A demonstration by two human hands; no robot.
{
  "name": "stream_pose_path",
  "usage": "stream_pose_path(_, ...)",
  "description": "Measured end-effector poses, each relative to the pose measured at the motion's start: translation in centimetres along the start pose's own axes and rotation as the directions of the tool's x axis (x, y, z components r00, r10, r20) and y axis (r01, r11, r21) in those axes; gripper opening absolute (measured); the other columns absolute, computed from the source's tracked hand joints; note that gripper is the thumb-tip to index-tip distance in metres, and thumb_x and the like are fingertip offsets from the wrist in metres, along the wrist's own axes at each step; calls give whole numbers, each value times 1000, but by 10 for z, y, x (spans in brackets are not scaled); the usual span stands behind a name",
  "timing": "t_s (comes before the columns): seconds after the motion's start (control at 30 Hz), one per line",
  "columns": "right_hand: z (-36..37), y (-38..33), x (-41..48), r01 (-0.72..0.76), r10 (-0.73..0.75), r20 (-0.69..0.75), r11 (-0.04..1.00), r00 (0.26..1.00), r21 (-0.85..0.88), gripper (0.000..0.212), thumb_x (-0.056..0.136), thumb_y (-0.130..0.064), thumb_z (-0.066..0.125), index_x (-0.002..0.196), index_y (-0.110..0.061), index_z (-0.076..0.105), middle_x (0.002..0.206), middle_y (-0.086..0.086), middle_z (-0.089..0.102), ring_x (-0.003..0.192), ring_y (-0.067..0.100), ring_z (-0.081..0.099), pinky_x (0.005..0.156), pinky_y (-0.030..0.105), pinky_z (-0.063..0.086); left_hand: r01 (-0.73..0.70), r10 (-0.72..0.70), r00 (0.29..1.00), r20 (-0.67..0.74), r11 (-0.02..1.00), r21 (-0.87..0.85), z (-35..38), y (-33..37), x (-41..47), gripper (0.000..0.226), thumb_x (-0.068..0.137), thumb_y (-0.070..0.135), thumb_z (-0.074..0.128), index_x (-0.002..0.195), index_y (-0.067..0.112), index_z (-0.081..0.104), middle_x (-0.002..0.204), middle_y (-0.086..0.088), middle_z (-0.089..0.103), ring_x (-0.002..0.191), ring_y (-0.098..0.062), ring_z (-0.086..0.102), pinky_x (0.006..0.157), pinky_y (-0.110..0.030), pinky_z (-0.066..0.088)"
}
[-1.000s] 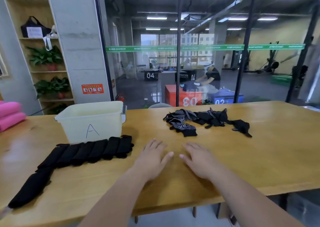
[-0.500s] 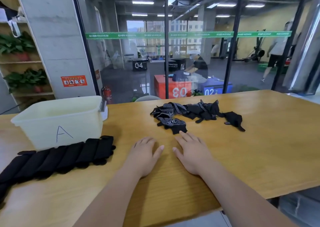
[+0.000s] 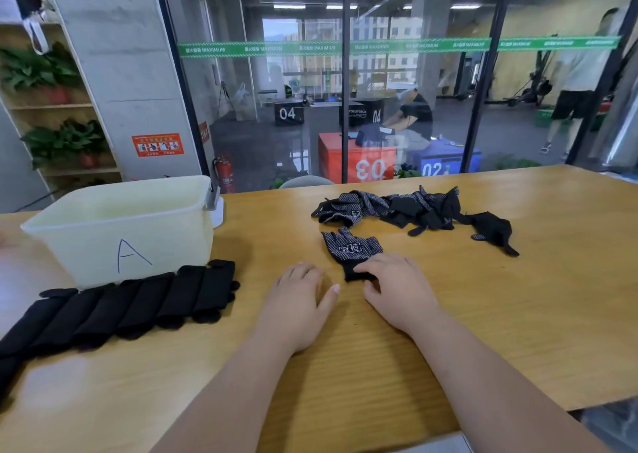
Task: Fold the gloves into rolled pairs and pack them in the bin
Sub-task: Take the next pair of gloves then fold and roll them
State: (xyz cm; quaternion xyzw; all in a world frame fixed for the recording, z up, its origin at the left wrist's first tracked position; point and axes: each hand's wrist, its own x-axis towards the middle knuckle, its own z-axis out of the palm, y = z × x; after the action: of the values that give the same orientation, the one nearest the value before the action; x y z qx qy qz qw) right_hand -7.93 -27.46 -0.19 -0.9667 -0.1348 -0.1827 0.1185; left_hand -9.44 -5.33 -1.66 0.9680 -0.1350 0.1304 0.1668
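The single dotted glove (image 3: 352, 249) lies flat, print up, near the middle of the worktop (image 3: 518, 314). Your right hand (image 3: 397, 290) rests bent fingers (image 3: 371, 266) on its cuff; whether the thumb pinches it cannot be told. Your left hand (image 3: 297, 300) lies flat and empty just left. Its mate probably sits in the tangled pile (image 3: 397, 209) beyond, where one pull may drag several. The bin (image 3: 127, 228) stands far left, behind a row of black bundles (image 3: 138, 304); a slack roll could unwind on the way.
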Motion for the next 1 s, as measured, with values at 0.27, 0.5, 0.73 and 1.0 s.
stream_pose_path(0.27, -1, 4, 0, -20, 28, -36, 979, 999, 202, 26, 97, -21, 72, 120, -33, 76, 112, -17, 72, 107, 7, 60, 97, 28, 51, 50, -58, 997, -58, 991, -122, -2, -3, 1, 52, 106, 57, 42, 145, 26, 57, 150, 7, 54, 144, -16, 41, 118, -42, 37)
stream_pose_path(0.5, -6, -13, -12, 124, -123, -26, 926, 992, 357, 21, 91, -23, 78, 105, -38, 80, 96, -22, 72, 92, 0, 66, 88, 26, 56, -58, 27, 982, -185, 985, -165, -10, -3, -4, 32, 102, 30, 57, 133, 31, 67, 138, 16, 61, 134, -10, 48, 113, -39, 41)
stream_pose_path(0.73, -3, -18, -11, 140, -87, -146, 903, 985, 407, 19, 92, -20, 69, 102, -33, 79, 93, -22, 72, 93, 4, 65, 86, 33, 55, -62, 51, 991, -122, 995, -82, -6, -1, -5, 37, 95, 52, 48, 118, 36, 73, 115, 21, 70, 112, -6, 62, 107, -40, 45)
stream_pose_path(1.0, 7, -10, 11, 39, -29, -96, 993, 995, 113, 34, 105, -33, 53, 134, -29, 70, 147, -12, 59, 138, 14, 47, 112, 38, 45, 106, -98, 985, -142, 993, 50, -4, 2, -4, 53, 106, 56, 40, 148, 28, 55, 155, 7, 48, 150, -18, 34, 128, -43, 20)
